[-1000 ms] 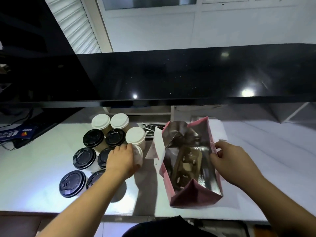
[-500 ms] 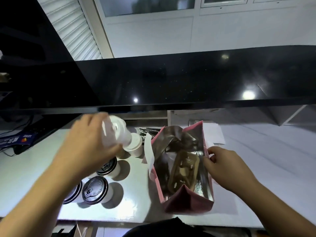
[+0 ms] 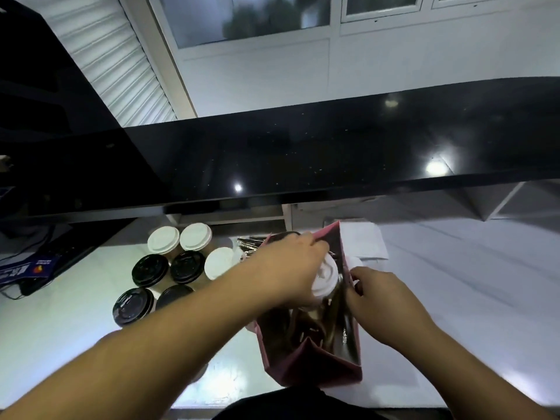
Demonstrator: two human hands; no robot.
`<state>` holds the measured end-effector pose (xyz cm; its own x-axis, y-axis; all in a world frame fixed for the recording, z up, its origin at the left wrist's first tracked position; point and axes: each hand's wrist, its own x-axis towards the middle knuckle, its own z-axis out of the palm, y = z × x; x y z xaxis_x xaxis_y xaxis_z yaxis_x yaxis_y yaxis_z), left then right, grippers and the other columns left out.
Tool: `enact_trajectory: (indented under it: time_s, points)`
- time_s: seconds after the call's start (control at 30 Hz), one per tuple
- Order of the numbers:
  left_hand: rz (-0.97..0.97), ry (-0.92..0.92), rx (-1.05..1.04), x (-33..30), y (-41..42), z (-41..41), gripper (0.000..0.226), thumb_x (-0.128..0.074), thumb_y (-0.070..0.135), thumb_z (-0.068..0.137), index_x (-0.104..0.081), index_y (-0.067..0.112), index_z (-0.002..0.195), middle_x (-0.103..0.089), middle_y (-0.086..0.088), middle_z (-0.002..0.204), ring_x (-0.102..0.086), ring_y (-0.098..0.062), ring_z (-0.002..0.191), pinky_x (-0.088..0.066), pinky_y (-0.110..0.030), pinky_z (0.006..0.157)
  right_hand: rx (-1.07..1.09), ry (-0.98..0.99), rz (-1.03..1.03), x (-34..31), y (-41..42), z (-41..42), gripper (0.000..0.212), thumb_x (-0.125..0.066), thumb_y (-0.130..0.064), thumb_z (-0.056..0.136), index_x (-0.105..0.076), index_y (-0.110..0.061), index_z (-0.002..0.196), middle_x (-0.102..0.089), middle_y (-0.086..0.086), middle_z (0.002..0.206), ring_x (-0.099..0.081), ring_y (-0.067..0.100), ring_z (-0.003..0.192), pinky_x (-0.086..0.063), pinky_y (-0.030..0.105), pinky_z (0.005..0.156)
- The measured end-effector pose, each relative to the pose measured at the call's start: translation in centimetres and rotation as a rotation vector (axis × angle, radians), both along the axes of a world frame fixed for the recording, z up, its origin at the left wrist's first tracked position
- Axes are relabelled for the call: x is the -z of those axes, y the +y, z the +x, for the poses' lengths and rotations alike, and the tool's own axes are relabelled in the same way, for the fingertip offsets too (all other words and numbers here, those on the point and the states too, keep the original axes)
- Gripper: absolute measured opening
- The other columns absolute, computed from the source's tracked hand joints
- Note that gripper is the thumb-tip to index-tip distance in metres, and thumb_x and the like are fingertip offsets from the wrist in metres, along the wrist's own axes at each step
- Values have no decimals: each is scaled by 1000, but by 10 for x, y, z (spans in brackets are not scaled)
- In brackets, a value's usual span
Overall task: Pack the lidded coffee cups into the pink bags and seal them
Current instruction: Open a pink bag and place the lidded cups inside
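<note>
A pink bag [image 3: 315, 366] with a shiny foil lining stands open on the white counter [image 3: 69, 331]. My left hand [image 3: 288, 268] grips a white-lidded coffee cup [image 3: 325, 278] and holds it in the bag's mouth. My right hand [image 3: 381, 301] pinches the bag's right wall and holds it open. A brown cardboard cup carrier [image 3: 309, 325] shows dimly inside the bag. Several more cups, with white lids [image 3: 195, 237] and black lids [image 3: 150, 270], stand grouped to the left of the bag.
A black shelf [image 3: 303, 153] overhangs the back of the counter. White paper sheets [image 3: 363, 242] lie behind the bag. Shiny packets [image 3: 250, 242] lie behind the cups. A dark device with cables [image 3: 45, 262] sits at the far left.
My left hand lifted a white-lidded cup from the group, carried it right and brought it down into the bag's mouth. My right hand stayed on the bag's right wall.
</note>
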<state>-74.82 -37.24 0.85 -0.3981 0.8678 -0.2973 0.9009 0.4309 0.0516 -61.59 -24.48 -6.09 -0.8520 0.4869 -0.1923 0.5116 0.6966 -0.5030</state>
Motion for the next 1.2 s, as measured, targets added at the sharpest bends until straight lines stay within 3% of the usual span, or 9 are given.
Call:
enact_trajectory:
  time_s: [0.17,0.3,0.43,0.7,1.2]
  points:
    - [-72,-58,25,51,34,-5,60,-69,27,92,-44,12,144,-50,-12,137,-52,-31,122,-48,-40,95,10,-1,9,3,3,2,23,-49,-33,96,-52,-23,75,-62,-2,69,-58,18,65,-43,35,53]
    - [-100,-31,19,81,44,-12,69,-75,13,86,-42,10,146,-48,-12,137,-52,-33,123,-47,-41,99,12,15,22,6,7,7,23,-49,-34,94,-52,-21,76,-62,-1,68,-58,22,66,-45,38,57]
    - [-138,-34,29,101,48,-17,80,-79,16,84,-37,14,151,-46,-11,141,-49,-33,128,-46,-45,108,19,26,22,7,11,7,24,-49,-33,93,-50,-20,73,-60,0,65,-58,23,65,-43,38,55]
    - [-226,29,-9,113,56,-15,73,-75,28,88,-37,10,148,-44,-16,140,-48,-35,125,-49,-47,99,28,35,9,6,12,7,24,-48,-32,93,-47,-20,72,-58,0,64,-56,22,62,-38,36,50]
    - [-180,-77,-168,131,46,-20,72,-76,20,86,-39,14,148,-45,-13,143,-48,-37,130,-51,-49,102,32,-1,-9,5,12,2,29,-49,-32,93,-42,-23,66,-52,0,58,-48,16,53,-26,31,45]
